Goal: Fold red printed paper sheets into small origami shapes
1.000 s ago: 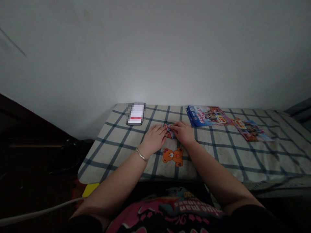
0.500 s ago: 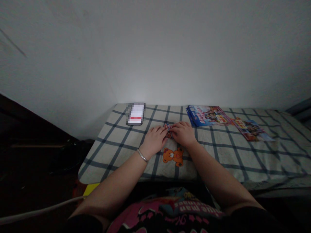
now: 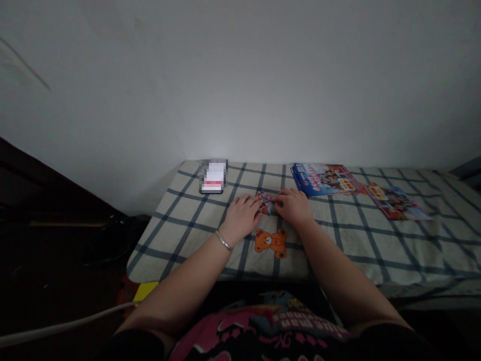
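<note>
Printed paper (image 3: 266, 204) on desk (image 3: 195, 213), centre. Phone (image 3: 213, 175) far left. Left hand (image 3: 242, 218), fingers extended at paper's left edge; right hand (image 3: 296, 206), fingers curled at its right edge; can't tell if either grips. Leaflet stack (image 3: 319, 180) far right.

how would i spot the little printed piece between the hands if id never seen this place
Start at the checked cloth against the white wall. Just beyond the orange bear, look between the left hand and the right hand for the small printed piece. Unlike the larger blue stack off to the right, it is touched by both hands.
</note>
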`<state>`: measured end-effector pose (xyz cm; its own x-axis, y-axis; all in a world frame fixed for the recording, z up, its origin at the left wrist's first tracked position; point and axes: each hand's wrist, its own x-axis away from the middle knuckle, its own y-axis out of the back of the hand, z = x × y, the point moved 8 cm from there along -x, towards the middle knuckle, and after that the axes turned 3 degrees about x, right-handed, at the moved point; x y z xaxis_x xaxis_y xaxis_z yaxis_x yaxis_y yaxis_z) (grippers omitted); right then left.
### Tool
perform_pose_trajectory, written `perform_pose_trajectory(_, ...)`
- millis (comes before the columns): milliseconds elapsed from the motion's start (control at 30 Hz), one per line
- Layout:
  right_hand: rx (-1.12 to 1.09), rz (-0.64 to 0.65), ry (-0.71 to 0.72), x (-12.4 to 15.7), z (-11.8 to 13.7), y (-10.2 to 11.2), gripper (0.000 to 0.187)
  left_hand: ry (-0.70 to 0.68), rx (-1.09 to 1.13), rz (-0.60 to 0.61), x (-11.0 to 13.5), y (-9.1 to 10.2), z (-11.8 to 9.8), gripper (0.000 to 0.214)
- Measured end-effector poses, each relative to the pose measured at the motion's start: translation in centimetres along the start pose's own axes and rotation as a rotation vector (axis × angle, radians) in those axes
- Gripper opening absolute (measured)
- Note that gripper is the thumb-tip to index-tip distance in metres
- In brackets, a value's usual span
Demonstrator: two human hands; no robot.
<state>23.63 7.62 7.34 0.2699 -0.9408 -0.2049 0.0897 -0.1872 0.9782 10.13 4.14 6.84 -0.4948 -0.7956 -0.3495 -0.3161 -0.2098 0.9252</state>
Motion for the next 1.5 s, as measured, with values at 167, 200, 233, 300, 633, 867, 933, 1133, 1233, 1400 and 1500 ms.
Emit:
perform_pose_trajectory(167, -0.011, -0.013, -0.065, 0.1, -1.5, 0.1, 0.023, 0.000, 0.010, -0.008, 0.0, 0.0, 0.1, 0.032)
perform_pose_trajectory(200, -0.015, -0.017, -0.073, 0.1, -1.7, 0.1, 0.023, -0.001, 0.012, -0.011, 0.0, 0.0, 0.1, 0.032)
perform_pose_trajectory(233, -0.021, -0.019, -0.077, 0.1, -2.0, 0.1, 0.023, -0.003, 0.013, -0.014, 0.0, 0.0, 0.2, 0.032)
perform_pose_trajectory(300, -0.039, -0.021, -0.070, 0.1, -2.2, 0.0, 0.022, -0.006, 0.018, -0.023, 0.0, 0.0, 0.2, 0.032)
perform_pose_trajectory(633, -0.140, -0.128, -0.008, 0.0, -1.8, -0.6, 0.020, -0.018, 0.104, -0.069, 0.0, 0.0, 1.1, 0.026)
perform_pose_trajectory(867, -0.235, -0.148, 0.115, -0.1, -0.7, -1.1, 0.015, 0.029, 0.136, -0.077, -0.2, -0.1, 1.5, 0.027)
perform_pose_trajectory(933, -0.269, -0.164, 0.144, 0.0, -0.3, -1.0, 0.012, 0.048, 0.127, -0.068, -0.2, -0.2, 1.7, 0.030)
perform_pose_trajectory(1133, -0.332, -0.162, 0.246, 0.1, 1.0, -1.4, 0.011, 0.075, 0.105, -0.057, -0.3, -0.3, 1.9, 0.042)
perform_pose_trajectory(1233, -0.352, -0.167, 0.261, 0.0, 1.0, -1.6, 0.010, 0.101, 0.103, -0.078, -0.2, -0.2, 2.1, 0.044)
perform_pose_trajectory(1400, -0.345, -0.162, 0.284, 0.0, 1.2, -1.5, 0.010, 0.111, 0.106, -0.088, -0.1, -0.3, 2.4, 0.033)
perform_pose_trajectory(1500, -0.351, -0.145, 0.289, 0.0, 1.3, -1.6, 0.010, 0.103, 0.116, -0.089, -0.1, -0.3, 2.4, 0.029)
